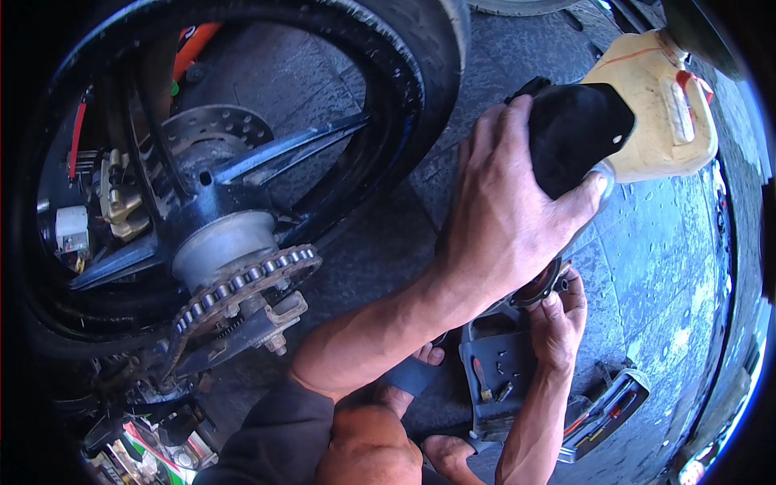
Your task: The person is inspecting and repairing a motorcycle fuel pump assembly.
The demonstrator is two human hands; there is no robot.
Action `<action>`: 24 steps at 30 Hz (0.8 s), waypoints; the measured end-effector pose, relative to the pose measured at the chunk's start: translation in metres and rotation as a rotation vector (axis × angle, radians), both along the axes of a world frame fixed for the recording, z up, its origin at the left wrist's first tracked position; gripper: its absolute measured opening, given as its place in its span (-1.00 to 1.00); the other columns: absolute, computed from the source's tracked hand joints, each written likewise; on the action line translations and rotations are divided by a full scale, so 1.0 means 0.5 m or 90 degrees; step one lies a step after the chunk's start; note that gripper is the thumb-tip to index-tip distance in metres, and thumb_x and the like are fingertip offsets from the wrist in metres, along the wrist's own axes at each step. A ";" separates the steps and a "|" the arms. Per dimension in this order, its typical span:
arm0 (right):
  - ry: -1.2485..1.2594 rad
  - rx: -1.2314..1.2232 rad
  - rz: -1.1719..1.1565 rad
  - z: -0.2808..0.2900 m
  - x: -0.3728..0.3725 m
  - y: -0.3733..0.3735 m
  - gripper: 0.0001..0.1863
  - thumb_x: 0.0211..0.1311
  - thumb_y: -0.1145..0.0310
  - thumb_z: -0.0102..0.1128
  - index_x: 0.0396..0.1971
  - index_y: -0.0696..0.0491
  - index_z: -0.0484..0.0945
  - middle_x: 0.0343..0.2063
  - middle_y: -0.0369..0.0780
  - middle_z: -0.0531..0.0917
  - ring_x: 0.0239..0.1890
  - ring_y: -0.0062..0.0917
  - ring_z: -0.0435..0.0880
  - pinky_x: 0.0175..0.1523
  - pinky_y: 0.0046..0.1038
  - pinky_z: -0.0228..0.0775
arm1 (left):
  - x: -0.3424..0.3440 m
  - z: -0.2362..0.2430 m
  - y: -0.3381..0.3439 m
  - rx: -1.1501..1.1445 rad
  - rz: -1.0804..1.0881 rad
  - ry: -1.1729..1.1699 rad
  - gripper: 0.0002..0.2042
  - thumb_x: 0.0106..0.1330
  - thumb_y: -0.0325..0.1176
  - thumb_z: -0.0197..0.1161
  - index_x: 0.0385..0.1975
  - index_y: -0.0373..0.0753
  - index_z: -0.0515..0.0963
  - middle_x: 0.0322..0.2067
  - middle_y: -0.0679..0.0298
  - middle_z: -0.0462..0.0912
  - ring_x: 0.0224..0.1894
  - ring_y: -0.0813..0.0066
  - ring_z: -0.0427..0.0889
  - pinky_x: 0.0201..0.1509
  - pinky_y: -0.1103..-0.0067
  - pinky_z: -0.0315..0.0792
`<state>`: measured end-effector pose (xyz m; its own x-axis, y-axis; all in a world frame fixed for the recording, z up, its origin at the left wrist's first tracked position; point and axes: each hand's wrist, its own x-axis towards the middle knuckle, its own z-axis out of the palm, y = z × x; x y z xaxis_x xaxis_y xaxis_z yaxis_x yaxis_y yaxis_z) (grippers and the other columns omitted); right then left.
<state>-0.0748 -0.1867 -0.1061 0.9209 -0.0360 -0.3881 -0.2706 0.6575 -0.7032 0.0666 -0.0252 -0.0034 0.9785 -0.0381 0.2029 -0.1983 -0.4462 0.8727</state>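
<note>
My left hand [509, 194] grips a black part [578, 129] with a rounded cover and a small hole near its edge, held up in front of the pale jerrycan; what is beneath the cover is mostly hidden. Lower right, my right hand [558, 311] has its thumb and fingers closed on a dark, ring-shaped metal part [540, 284], partly hidden behind my left wrist. Below that, a grey tray [497, 412] holds several small screws and a brush or tool.
A motorcycle wheel [412, 89] with chain [242, 283] and brake disc fills the left. A pale jerrycan [663, 137] stands upper right on the tiled floor [647, 250]. An open toolbox compartment [606, 412] lies lower right. My feet [447, 457] are below; assorted tools [77, 137] lie beyond the wheel.
</note>
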 end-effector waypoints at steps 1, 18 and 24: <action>0.006 -0.002 0.007 -0.002 0.001 -0.006 -0.41 0.29 0.43 0.50 0.22 0.20 0.40 0.09 -0.08 0.67 0.16 -0.26 0.71 0.27 -0.19 0.61 | 0.002 0.002 -0.004 -0.003 -0.001 0.011 -0.12 0.25 -0.09 0.54 0.36 -0.60 0.25 0.22 -0.31 0.40 0.29 -0.20 0.46 0.40 0.08 0.39; -0.003 -0.056 0.013 0.013 0.044 -0.027 -0.46 0.45 0.35 0.33 0.31 0.24 0.39 0.17 0.07 0.64 0.19 -0.18 0.70 0.20 -0.12 0.68 | 0.052 -0.028 -0.028 -0.006 0.053 0.031 -0.20 0.25 -0.01 0.48 0.16 -0.67 0.36 0.05 -0.39 0.50 0.14 -0.20 0.55 0.23 0.08 0.53; 0.056 -0.151 0.012 0.046 0.054 0.017 -0.53 0.42 0.41 0.34 0.24 0.20 0.43 0.12 -0.07 0.69 0.09 -0.44 0.72 0.11 -0.42 0.64 | 0.048 0.058 0.005 0.083 0.052 0.108 -0.16 0.32 0.15 0.39 0.24 -0.61 0.41 0.10 -0.38 0.61 0.22 -0.24 0.61 0.32 0.21 0.49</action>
<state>-0.0480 -0.1780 -0.0831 0.8855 -0.1181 -0.4493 -0.3483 0.4712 -0.8103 0.0905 -0.0226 0.0257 0.9990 0.0279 0.0335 -0.0119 -0.5656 0.8246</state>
